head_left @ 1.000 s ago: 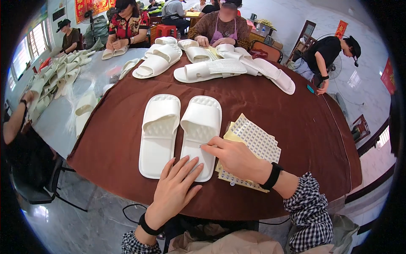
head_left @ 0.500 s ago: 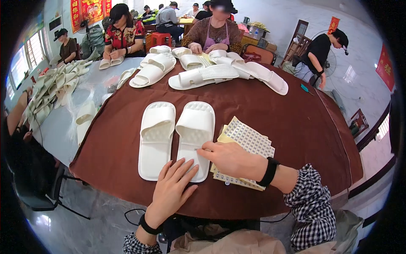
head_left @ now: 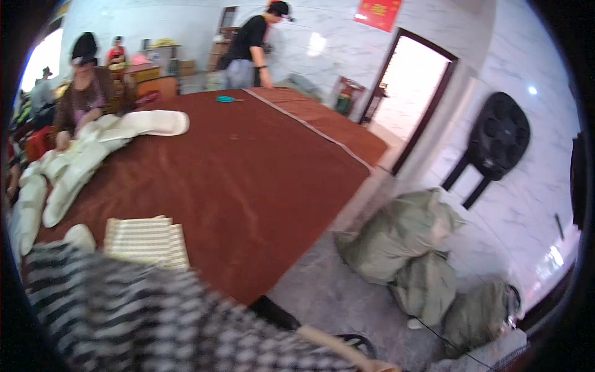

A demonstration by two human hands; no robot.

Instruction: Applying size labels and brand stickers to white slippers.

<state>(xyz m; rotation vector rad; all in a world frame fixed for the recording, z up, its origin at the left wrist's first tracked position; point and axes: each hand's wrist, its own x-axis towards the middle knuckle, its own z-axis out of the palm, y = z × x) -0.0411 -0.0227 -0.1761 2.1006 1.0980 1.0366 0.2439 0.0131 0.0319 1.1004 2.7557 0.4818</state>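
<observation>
A black-and-white checked sleeve (head_left: 136,310), blurred by motion, fills the lower left and hides whatever lies beneath it. Neither of my hands shows. Just beyond the sleeve, sheets of small stickers (head_left: 145,239) rest overlapped on the brown tablecloth (head_left: 248,180). The rounded end of a white slipper (head_left: 79,237) pokes out beside them, the remainder covered by the sleeve. Farther off at the left, several white slippers (head_left: 93,142) lie heaped on the table.
Across the table a person (head_left: 83,102) handles slippers; another, in black (head_left: 251,49), leans at the far edge. A teal object (head_left: 226,99) lies near a pale cord (head_left: 304,127). Bulging grey-green sacks (head_left: 396,242) stand on the floor at right, below a dark wall-side object (head_left: 499,136).
My view has swung sharply right, bringing the doorway and sacks in. Both hands, which were on a slipper, have left the picture. The sticker sheets now appear farther left.
</observation>
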